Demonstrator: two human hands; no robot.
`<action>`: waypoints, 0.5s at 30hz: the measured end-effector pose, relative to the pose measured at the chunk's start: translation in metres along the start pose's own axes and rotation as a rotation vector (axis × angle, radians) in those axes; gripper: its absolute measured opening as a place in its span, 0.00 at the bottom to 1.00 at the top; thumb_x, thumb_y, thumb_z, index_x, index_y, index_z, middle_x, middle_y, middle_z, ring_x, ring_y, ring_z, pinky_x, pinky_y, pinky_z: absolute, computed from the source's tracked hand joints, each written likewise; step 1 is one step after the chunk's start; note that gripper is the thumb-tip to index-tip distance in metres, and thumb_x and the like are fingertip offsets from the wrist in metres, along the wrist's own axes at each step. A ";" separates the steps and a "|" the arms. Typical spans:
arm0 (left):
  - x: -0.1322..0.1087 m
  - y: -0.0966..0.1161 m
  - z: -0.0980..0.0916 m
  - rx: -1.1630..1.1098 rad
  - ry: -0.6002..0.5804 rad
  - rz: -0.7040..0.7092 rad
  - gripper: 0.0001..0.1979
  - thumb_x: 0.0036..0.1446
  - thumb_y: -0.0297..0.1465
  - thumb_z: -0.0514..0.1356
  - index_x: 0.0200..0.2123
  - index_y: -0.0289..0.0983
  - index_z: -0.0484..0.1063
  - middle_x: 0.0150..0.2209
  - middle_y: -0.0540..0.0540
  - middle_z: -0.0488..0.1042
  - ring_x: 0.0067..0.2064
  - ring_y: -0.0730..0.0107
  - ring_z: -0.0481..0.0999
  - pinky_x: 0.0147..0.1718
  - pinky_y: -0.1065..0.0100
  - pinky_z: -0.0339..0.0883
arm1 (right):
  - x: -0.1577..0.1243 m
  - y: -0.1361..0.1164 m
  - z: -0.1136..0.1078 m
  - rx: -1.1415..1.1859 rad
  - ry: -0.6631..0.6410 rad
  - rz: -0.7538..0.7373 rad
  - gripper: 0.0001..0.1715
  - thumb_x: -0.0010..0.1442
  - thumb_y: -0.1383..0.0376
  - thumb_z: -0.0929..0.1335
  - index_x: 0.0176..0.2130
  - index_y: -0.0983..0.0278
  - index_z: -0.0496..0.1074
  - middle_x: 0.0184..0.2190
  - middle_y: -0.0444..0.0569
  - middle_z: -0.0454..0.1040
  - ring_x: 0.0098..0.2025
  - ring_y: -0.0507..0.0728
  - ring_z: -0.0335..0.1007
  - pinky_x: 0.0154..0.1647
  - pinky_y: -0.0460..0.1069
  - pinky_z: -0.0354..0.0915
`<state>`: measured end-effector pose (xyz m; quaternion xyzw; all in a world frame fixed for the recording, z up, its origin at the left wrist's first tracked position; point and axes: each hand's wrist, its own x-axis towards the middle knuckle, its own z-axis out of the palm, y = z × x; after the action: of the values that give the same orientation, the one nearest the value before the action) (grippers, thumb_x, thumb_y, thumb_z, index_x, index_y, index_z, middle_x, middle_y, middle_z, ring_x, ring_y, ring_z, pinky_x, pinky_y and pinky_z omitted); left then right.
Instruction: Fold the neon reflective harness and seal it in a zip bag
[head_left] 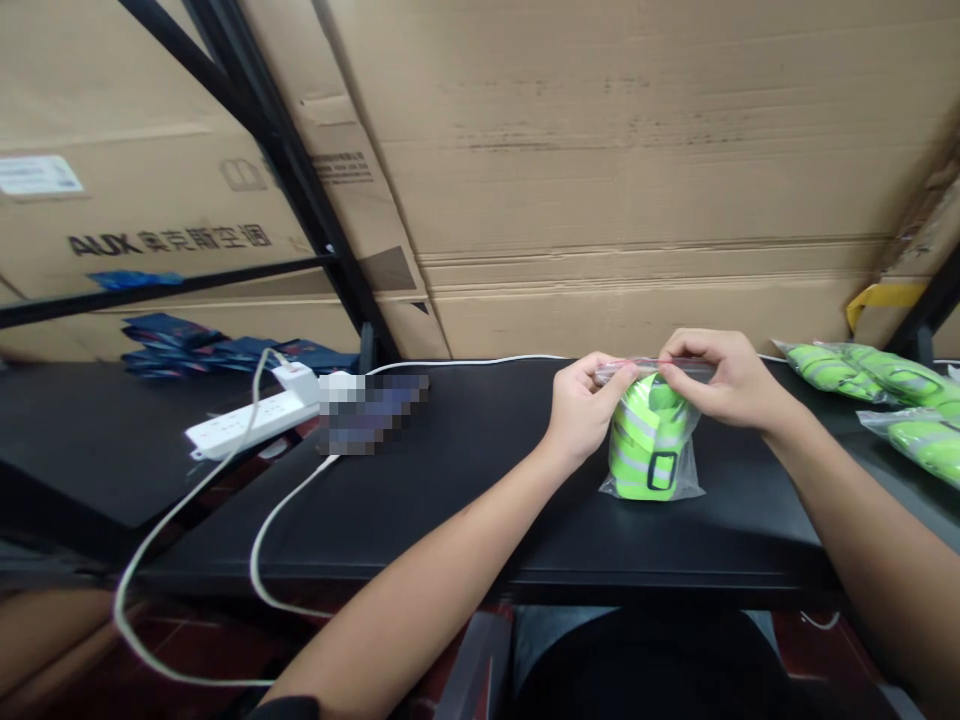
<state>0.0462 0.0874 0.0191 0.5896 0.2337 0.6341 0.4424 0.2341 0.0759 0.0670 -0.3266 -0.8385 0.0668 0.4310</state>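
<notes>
A clear zip bag (691, 478) stands upright on the black table, with a folded neon-green reflective strap (636, 450) inside. Grey stripes and a black rectangular buckle show through the plastic. My left hand (589, 405) pinches the bag's top edge at its left corner, thumb and fingers pressed together. On the other side of the same edge, my right hand (716, 375) grips it between thumb and bent fingers. The reddish zip line runs between both hands. Whether the seal is fully closed cannot be made out.
Several packed green bags (900, 375) lie at the right. A white power strip (251, 425) with cables sits at the left, beside a pixelated dark object (371, 415). Dark blue packets (176, 345) are piled behind. Cardboard (637, 150) and black rack posts (300, 190) stand at the back.
</notes>
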 end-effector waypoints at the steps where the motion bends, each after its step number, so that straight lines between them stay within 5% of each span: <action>1: 0.000 0.001 0.001 -0.004 0.000 -0.002 0.15 0.50 0.41 0.71 0.31 0.34 0.78 0.29 0.46 0.80 0.30 0.70 0.77 0.32 0.68 0.71 | 0.000 -0.001 0.000 -0.001 -0.010 0.001 0.04 0.59 0.65 0.69 0.32 0.64 0.73 0.29 0.47 0.76 0.31 0.54 0.70 0.34 0.49 0.65; 15: 0.001 -0.003 -0.008 -0.065 0.000 -0.014 0.15 0.48 0.39 0.73 0.35 0.36 0.79 0.34 0.45 0.82 0.35 0.67 0.81 0.37 0.67 0.75 | 0.001 -0.001 -0.002 -0.013 -0.009 -0.002 0.06 0.59 0.65 0.69 0.31 0.65 0.73 0.27 0.47 0.75 0.29 0.52 0.69 0.31 0.47 0.64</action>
<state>0.0392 0.0917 0.0153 0.5733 0.2171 0.6381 0.4659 0.2347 0.0756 0.0693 -0.3284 -0.8412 0.0624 0.4250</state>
